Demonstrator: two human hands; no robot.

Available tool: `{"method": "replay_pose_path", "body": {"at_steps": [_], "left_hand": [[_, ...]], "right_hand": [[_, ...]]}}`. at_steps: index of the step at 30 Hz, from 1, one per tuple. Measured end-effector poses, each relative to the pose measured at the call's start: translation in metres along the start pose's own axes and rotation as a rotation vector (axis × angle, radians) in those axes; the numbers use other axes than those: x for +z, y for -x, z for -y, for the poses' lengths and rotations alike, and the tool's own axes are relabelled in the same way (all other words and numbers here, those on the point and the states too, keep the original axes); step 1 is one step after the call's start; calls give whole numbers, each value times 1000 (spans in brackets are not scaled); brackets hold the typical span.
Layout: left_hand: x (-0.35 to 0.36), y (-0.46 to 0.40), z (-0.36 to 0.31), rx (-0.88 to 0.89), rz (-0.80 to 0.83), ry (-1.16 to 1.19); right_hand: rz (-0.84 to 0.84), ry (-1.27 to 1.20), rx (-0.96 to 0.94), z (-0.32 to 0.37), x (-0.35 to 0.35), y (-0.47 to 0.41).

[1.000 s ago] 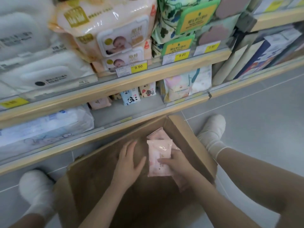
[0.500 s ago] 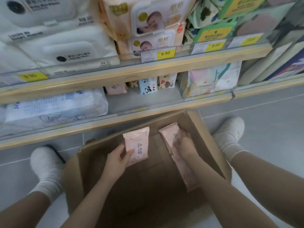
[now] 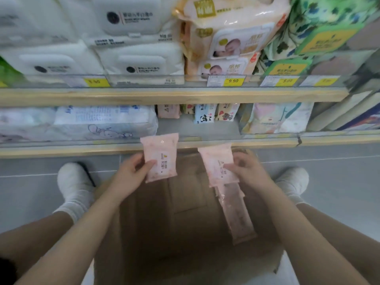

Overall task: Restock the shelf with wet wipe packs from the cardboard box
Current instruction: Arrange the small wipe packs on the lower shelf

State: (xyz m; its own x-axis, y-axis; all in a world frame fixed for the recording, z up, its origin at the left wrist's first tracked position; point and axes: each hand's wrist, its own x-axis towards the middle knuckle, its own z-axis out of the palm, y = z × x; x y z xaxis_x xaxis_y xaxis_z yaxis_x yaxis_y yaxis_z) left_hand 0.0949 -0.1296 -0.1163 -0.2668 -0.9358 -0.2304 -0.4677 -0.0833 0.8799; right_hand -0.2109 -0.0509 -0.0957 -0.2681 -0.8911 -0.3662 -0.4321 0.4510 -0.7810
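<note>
The fingers (image 3: pixel 153 163) of the left hand (image 3: pixel 131 177) are curling round the lower left edge of a small, flat, pale pink plastic wet wipe pack (image 3: pixel 160 157), thumb lying across its face, and are holding it upright in front of the pale wooden lip of the lower shelf (image 3: pixel 61 150). The fingers of the right hand (image 3: pixel 249 171) are pinching a second pale pink wet wipe pack (image 3: pixel 219 163) by its right edge, tilted slightly, above the open brown cardboard box (image 3: pixel 174 223) on the grey floor. More pink packs (image 3: pixel 236 214) are leaning on edge against the box's right wall.

Each pack is looking light enough for one hand and soft: a pillowy film pouch that is likely giving under the thumb. The glossy film may be slippery, so a grip across the middle of a side edge, as both hands are using, seems safest. A matching pink pack (image 3: pixel 167 111) is standing at the back of the lower shelf, with bare shelf in front of it, which is probably marking the destination.
</note>
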Motion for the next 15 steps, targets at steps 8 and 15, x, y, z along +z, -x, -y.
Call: {"method": "replay_pose_path", "body": {"at_steps": [8,15], "left_hand": [[-40,-15,3,46,-222,6],[-43,-41,35,51,-291,56]], "right_hand": [[-72,-184,-224,79,44,-56],[-102,-276,-121,85,107,-142]]}}
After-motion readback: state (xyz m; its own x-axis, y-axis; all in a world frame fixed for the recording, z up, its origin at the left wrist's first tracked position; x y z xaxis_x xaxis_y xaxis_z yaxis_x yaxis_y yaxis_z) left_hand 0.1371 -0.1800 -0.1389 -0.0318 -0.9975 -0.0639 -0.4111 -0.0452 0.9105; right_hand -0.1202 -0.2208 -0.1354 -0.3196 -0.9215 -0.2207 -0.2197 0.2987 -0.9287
